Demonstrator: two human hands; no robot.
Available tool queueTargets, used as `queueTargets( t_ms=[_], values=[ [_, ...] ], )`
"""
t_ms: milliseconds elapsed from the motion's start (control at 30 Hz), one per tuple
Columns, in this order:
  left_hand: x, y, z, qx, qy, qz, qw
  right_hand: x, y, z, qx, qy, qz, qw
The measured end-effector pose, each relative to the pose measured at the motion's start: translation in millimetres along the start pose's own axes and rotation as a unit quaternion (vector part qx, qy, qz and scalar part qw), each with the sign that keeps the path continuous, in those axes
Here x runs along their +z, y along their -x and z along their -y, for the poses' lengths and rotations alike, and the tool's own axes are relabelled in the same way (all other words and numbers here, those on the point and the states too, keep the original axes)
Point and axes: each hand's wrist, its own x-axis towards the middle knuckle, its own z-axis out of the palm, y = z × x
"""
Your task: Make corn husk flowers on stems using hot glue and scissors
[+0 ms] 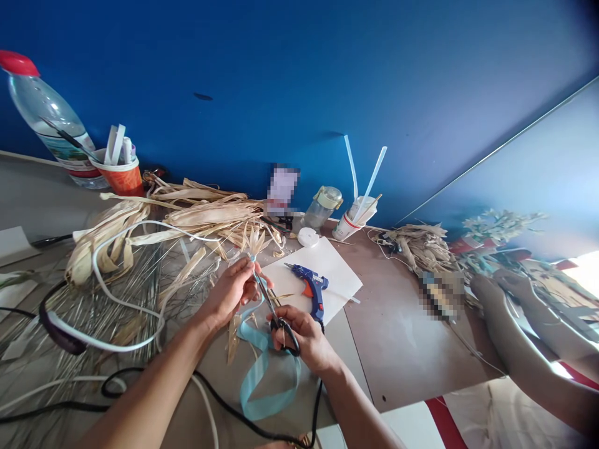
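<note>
Pinching husk tuft (256, 241) in left hand (235, 285), at 11 o'clock from right hand (302, 337) closed around scissors (270, 304), with blue ribbon (255, 374) apparently wrapped at neck but tail seemingly uncut toward 6 o'clock.

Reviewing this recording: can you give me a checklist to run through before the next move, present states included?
1. Left hand grips husk flower: ok.
2. Right hand holds scissors by the handles: ok.
3. Scissors well clear of left hand: not ok, tips close to it.
4. Scissors contacting blue ribbon: cannot tell.
5. Ribbon lying straight: not ok, loosely looped.
6. Glue gun set down: ok, on white sheet.
</note>
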Motion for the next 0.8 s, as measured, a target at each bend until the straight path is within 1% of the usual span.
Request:
queueTargets(
  t_ms=[100,200,400,600,800],
  values=[
    [1.6,-1.9,3.8,0.023,-0.017,-0.028,0.999,2.0,0.3,-1.9,-0.014,0.004,0.001,1.0],
    [0.0,-4.6,9.2,0.041,-0.042,-0.04,0.997,3.1,1.1,-3.4,-0.028,0.013,0.008,0.999],
    [-3.0,-6.1,13.0,0.035,-0.099,-0.076,0.992,1.7,1.3,-5.0,-0.032,0.021,0.013,0.999],
    [-0.6,-2.6,11.5,0.045,-0.114,-0.091,0.988,3.4,0.9,-4.5,-0.024,0.006,0.017,1.0],
    [3.9,0.7,13.0,0.048,-0.123,-0.107,0.985,10.9,2.9,-1.0,-0.014,0.03,0.015,0.999]
  ],
)
